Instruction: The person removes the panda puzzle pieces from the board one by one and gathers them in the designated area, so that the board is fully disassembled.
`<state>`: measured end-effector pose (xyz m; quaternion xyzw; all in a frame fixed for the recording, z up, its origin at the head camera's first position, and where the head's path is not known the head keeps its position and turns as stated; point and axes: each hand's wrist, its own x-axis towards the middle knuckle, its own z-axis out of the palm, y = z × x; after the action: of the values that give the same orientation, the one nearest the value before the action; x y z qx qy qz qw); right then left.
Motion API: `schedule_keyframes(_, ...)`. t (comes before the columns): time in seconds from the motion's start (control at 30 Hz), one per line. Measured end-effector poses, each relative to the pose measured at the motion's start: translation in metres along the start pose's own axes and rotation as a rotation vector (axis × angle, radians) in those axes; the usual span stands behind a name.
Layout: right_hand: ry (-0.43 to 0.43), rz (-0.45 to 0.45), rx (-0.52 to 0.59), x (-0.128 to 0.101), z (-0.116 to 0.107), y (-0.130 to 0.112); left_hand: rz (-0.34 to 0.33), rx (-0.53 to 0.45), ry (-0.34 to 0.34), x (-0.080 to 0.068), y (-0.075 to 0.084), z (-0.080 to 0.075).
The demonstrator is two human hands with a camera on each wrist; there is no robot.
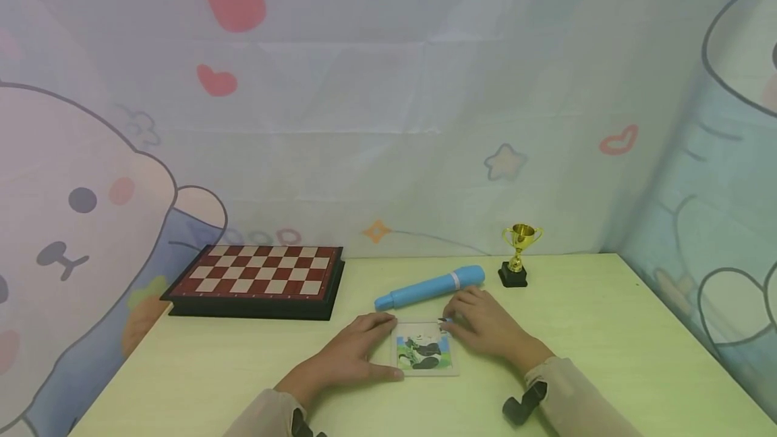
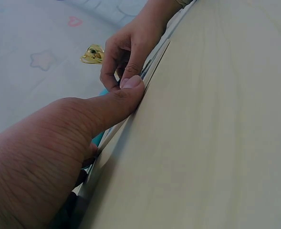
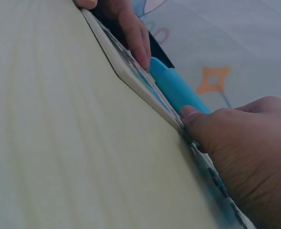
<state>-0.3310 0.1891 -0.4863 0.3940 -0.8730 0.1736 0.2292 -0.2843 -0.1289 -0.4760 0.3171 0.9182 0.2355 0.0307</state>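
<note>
On the desk lies a panda puzzle tray, left hand gripping its edge, right hand pinching a corner piece; careless prying might scatter neighbouring pieces.

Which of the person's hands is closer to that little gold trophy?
The right hand. It rests on the right edge of the panda picture tile, just in front of the gold trophy. The left hand holds the tile's left edge, farther off.
</note>
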Motion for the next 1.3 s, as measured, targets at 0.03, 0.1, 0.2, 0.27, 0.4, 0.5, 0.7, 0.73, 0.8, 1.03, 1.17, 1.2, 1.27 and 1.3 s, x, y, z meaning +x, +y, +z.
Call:
schedule_keyframes(0.03,0.005,-0.008,0.004,0.000,0.000,0.000,-0.001,0.000,0.001,0.000,0.000,0.000)
schedule_keyframes(0.1,0.010,-0.019,0.013,0.001,0.001,0.001,-0.003,-0.001,0.000,0.000,-0.001,0.000)
schedule_keyframes(0.2,-0.001,-0.013,0.017,0.001,0.000,0.000,-0.005,-0.007,-0.004,0.000,-0.001,0.000)
schedule_keyframes(0.27,-0.012,-0.006,0.015,0.001,0.000,0.000,-0.005,-0.007,-0.005,0.000,-0.002,0.000)
schedule_keyframes(0.4,-0.026,0.013,-0.002,0.001,-0.002,-0.001,-0.004,-0.004,-0.007,0.000,-0.002,0.000)
schedule_keyframes(0.5,-0.029,0.028,0.001,0.001,-0.001,-0.001,-0.005,-0.002,-0.006,0.001,-0.003,0.001)
schedule_keyframes(0.7,-0.035,0.131,0.161,0.001,0.002,0.000,-0.003,-0.005,-0.006,0.001,-0.004,0.001)
schedule_keyframes(0.73,-0.029,0.152,0.201,0.001,0.002,0.000,-0.004,-0.005,-0.007,0.001,-0.004,0.000)
schedule_keyframes(0.8,-0.008,0.183,0.275,0.001,0.002,0.000,-0.003,-0.002,-0.007,0.001,-0.003,0.000)
schedule_keyframes(1.03,0.072,0.233,0.387,-0.001,-0.002,0.003,0.006,0.005,0.000,0.001,-0.003,0.000)
schedule_keyframes(1.17,0.102,0.300,0.417,-0.008,-0.010,0.010,0.010,0.007,-0.001,0.000,-0.002,0.001)
schedule_keyframes(1.2,0.114,0.306,0.420,-0.010,-0.012,0.013,0.010,0.007,-0.002,0.000,-0.002,0.001)
schedule_keyframes(1.27,0.132,0.309,0.429,-0.015,-0.015,0.020,0.012,0.005,-0.001,0.000,-0.002,0.001)
schedule_keyframes(1.3,0.137,0.312,0.430,-0.019,-0.017,0.025,0.013,0.005,-0.001,0.000,-0.002,0.001)
